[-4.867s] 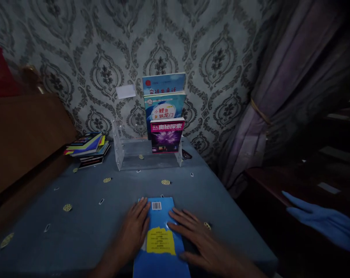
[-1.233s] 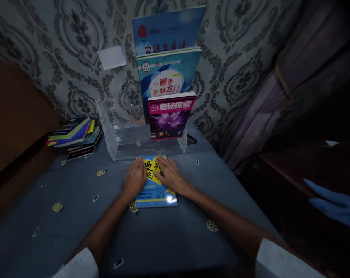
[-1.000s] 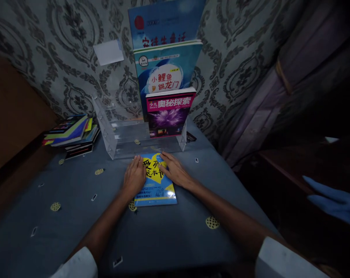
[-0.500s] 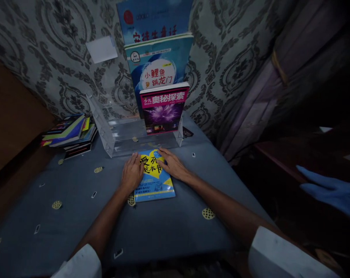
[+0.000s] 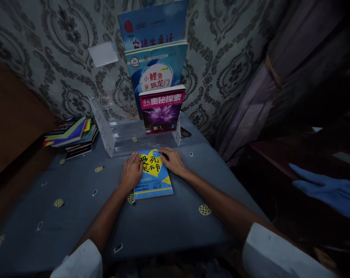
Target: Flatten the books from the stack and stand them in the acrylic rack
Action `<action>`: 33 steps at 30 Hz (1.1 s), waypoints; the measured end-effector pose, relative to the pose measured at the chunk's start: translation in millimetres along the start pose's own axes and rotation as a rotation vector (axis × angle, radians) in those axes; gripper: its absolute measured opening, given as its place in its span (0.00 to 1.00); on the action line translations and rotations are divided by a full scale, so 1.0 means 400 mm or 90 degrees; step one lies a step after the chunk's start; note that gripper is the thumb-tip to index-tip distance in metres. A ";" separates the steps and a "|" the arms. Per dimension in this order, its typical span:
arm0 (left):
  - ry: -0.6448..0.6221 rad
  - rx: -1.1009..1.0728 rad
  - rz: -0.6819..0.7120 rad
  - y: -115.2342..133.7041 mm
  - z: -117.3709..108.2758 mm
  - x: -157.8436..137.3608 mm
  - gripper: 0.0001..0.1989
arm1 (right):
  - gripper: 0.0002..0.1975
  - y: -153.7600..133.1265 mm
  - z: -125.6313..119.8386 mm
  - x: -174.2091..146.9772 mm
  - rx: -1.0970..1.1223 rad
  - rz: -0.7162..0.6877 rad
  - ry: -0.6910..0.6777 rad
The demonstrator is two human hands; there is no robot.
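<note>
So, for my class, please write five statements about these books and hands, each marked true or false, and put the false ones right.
1. The blue paperback book with a yellow heart lies flat on the blue-grey patterned tablecloth. True.
2. The person's bare left hand and bare right hand are on opposite sides of that book. True.
3. The pink-and-purple book stands in the clear plastic rack. True.
4. The rack is nearer the person than the blue book. False: it stands beyond the blue book.
5. No books lie left of the rack. False: an uneven stack of multicoloured books lies there.
</note>
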State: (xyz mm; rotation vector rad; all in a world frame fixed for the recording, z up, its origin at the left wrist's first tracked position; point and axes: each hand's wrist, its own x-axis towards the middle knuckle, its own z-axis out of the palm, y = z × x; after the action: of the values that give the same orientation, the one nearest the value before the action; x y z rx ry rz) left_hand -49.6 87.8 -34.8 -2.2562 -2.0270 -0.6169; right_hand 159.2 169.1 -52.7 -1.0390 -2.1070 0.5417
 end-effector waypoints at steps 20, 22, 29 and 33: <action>-0.096 0.002 0.218 0.036 0.017 0.105 0.22 | 0.18 0.019 -0.001 0.020 0.089 0.077 0.055; -0.109 0.003 0.244 0.044 0.021 0.117 0.22 | 0.18 0.020 -0.002 0.021 0.092 0.080 0.057; -0.119 -0.009 0.290 0.053 0.032 0.140 0.22 | 0.18 0.021 -0.005 0.024 0.094 0.083 0.058; -0.127 -0.026 0.297 0.054 0.025 0.136 0.22 | 0.18 0.021 -0.004 0.025 0.080 0.086 0.052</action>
State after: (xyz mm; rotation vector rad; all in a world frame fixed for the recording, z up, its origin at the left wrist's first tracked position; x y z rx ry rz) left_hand -22.6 139.3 -21.7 -2.7735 -1.4676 -0.4076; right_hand 160.4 182.0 -52.9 -1.1171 -1.9161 0.6782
